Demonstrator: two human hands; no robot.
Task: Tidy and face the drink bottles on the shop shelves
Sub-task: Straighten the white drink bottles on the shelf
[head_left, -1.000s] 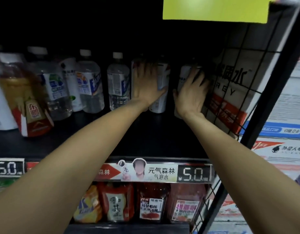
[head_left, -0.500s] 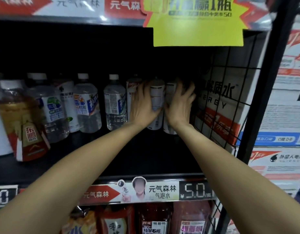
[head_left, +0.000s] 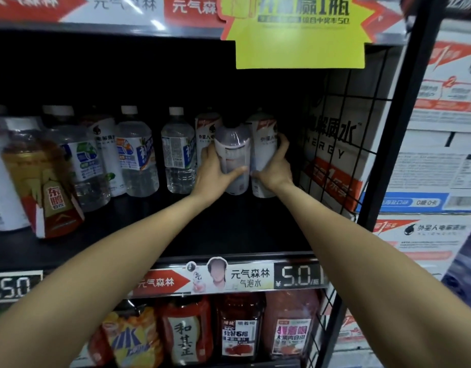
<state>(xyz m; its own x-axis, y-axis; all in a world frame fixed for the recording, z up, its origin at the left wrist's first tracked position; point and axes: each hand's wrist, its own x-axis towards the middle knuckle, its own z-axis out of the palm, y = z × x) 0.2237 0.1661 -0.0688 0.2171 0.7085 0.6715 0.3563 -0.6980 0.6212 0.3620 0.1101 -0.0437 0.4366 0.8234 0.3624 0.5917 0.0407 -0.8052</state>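
Note:
Three white-labelled drink bottles stand close together deep on the dark middle shelf (head_left: 229,229). My left hand (head_left: 213,168) grips the front one, a white bottle with a clear top (head_left: 233,144), thumb across its front. My right hand (head_left: 275,168) grips the white bottle (head_left: 265,139) beside it on the right, fingers curled round its far side. A third white bottle (head_left: 206,128) stands behind my left hand, partly hidden.
Clear water bottles (head_left: 177,155) line the shelf to the left, with an amber red-labelled bottle (head_left: 43,179) at the front left. A black wire grid (head_left: 343,144) walls the right side, cartons behind it. A yellow sign (head_left: 299,33) hangs above; red juice bottles (head_left: 238,328) fill the shelf below.
Both hands went from lying flat on separate bottles to closing round two neighbouring ones, which now stand nearer together. The view has tilted up, showing the yellow sign.

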